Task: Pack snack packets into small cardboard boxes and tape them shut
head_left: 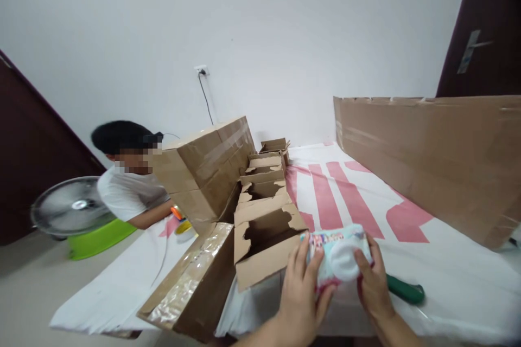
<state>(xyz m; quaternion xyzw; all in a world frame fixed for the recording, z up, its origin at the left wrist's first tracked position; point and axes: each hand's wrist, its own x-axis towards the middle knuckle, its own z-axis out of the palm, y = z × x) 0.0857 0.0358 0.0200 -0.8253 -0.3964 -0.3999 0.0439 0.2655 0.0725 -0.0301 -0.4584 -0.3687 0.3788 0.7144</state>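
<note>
A pack of wet wipes point(325, 265), pale blue and pink with a white oval lid, is held between both hands above the near part of the table. My left hand point(299, 287) grips its left end, fingers on top and thumb below. Around its right end closes my right hand point(374, 276), the thumb resting at the lid's edge. Just right of that hand lies a dark green handle point(407, 290); what it belongs to is hidden. Left of the pack stands an open cardboard box point(260, 271) with a torn-edged opening.
More open boxes point(262, 176) run in a row toward the wall. Tall cardboard point(211, 157) stands left of them, and a cardboard panel point(427, 157) on the right. A white and pink cloth point(350, 195) covers the table. A person point(130, 184) sits at left beside a fan point(77, 206).
</note>
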